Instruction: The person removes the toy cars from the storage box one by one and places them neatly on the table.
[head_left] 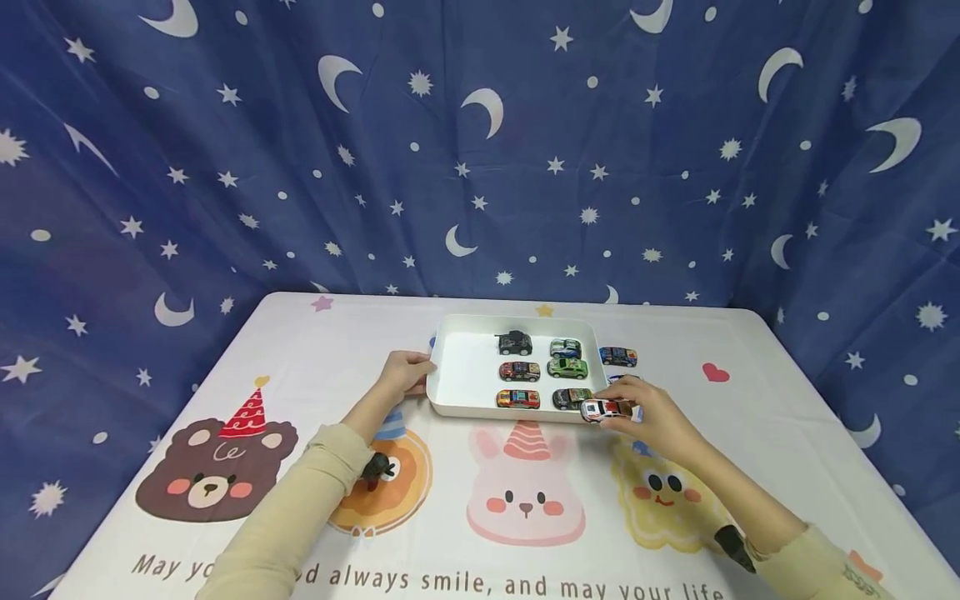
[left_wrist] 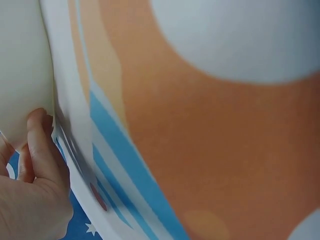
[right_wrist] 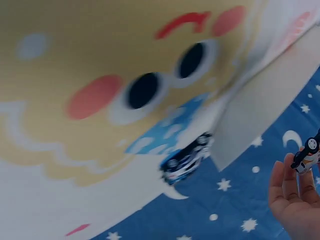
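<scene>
My left hand (head_left: 406, 373) grips the left rim of a white tray (head_left: 465, 367); in the left wrist view its fingers curl over the tray's edge (left_wrist: 25, 65). Between the fingertips and thumb of my right hand (head_left: 656, 418) is a white and red toy car (head_left: 603, 410), close by the tray's front right corner. Several toy cars stand in the tray: a black one with a turret (head_left: 514, 342), a red one (head_left: 519, 372), a yellow and red one (head_left: 517, 399), a bright green one (head_left: 567, 368) and a dark one (head_left: 572, 399) among them.
Right of the tray a blue toy car (head_left: 618, 357) stands on the printed tablecloth (head_left: 420, 567). A blue and white car (right_wrist: 186, 161) nearby is partly hidden by my right hand in the head view. A blue moon-and-star curtain (head_left: 525, 233) hangs behind the table.
</scene>
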